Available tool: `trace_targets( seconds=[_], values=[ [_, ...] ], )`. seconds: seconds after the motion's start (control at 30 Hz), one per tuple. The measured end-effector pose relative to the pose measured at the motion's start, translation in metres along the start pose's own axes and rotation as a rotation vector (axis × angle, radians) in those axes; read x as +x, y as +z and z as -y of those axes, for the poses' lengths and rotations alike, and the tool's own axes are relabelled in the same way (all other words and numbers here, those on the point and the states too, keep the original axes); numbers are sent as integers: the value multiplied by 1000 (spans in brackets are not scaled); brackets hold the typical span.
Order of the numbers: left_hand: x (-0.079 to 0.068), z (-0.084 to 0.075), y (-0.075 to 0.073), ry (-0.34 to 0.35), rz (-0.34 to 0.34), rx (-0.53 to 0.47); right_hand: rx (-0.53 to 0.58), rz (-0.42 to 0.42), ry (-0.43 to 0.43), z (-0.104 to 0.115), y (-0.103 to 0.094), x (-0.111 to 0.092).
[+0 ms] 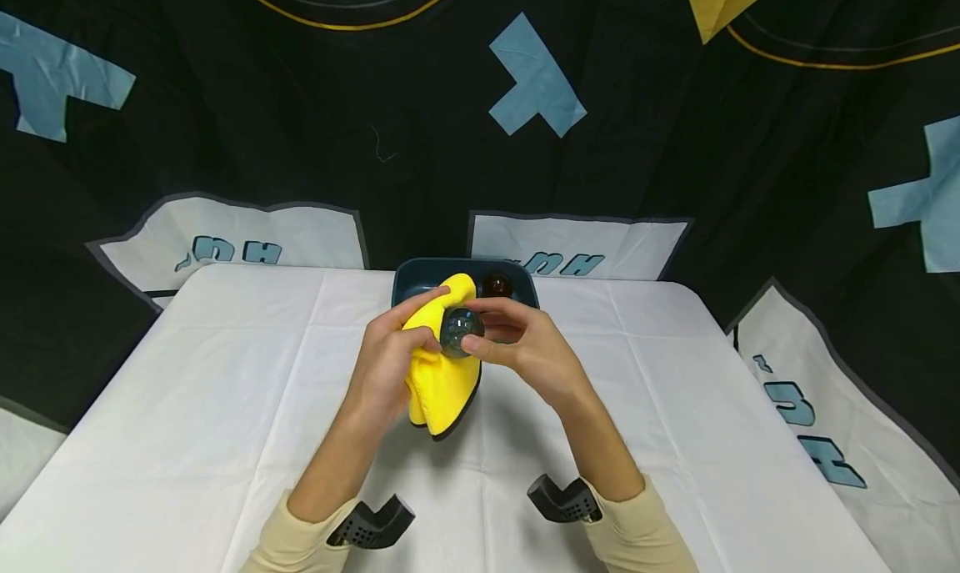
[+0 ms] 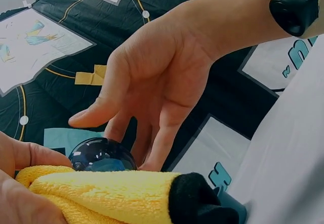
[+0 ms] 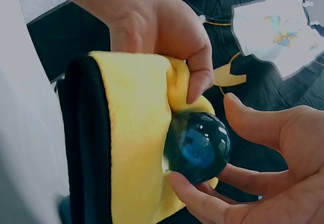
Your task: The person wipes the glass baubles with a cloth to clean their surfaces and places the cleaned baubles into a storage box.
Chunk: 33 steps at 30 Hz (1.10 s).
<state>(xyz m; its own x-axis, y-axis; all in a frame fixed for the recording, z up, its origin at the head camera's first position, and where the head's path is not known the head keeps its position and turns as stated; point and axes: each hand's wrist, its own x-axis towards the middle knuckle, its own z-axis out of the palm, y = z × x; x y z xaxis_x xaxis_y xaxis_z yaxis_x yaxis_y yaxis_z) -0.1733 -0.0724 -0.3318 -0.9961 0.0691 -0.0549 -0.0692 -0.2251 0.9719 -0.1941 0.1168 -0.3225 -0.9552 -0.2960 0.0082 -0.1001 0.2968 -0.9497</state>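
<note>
A yellow cloth [image 1: 442, 389] with a black backing is gripped by my left hand [image 1: 386, 356], its thumb lying over the fabric. Nestled against the cloth is a clear, dark-looking glass ball [image 1: 460, 331], seen close up in the right wrist view as a shiny ball [image 3: 198, 147] with blue tones inside. My right hand [image 1: 528, 344] is at the ball's right side. Its fingertips touch the ball, while both wrist views show its thumb [image 2: 93, 115] standing clear of the surface. Part of the ball is hidden by the cloth.
Behind the hands, a dark blue tray [image 1: 427, 268] sits at the far table edge with a dark reddish-brown ball [image 1: 497, 285] in it. White cloth [image 1: 225, 389] covers the table. A black curtain [image 1: 420, 156] with blue tape hangs behind.
</note>
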Motion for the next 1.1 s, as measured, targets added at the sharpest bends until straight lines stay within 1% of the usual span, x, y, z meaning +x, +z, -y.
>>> trace_targets(
  seconds=[0.1,0.2,0.33,0.4,0.47,0.53,0.57,0.6,0.77,0.83,0.93,1.0,1.1],
  values=[
    [0,0,1,-5,1,4,-3,-14,14,0,1,1],
    [-1,-1,0,-11,-5,7,67,7,27,-3,1,3],
    [-1,-3,0,-7,-15,9,194,70,33,-5,1,3],
    [-1,-3,-1,-2,-17,8,210,78,31,-5,1,3],
    [0,-2,-1,0,-14,1,177,62,29,-6,1,4],
    [0,-2,-1,0,-10,-6,130,32,30,-6,0,4],
    [1,-1,-2,-2,-6,-9,123,17,33,-7,1,5],
    [1,-1,-2,-3,-6,-12,121,8,33,-7,1,5],
    [0,-2,-2,4,-15,-3,217,1,48,-4,4,5],
    [0,-2,-2,4,-18,5,212,-15,57,-3,6,5],
    [0,-2,-1,-6,-10,8,141,-52,62,-2,8,5],
    [0,-1,-1,-12,-6,8,122,-53,61,-3,7,4],
    [-1,-2,0,-10,-7,4,112,-24,57,-4,4,4]
  ],
)
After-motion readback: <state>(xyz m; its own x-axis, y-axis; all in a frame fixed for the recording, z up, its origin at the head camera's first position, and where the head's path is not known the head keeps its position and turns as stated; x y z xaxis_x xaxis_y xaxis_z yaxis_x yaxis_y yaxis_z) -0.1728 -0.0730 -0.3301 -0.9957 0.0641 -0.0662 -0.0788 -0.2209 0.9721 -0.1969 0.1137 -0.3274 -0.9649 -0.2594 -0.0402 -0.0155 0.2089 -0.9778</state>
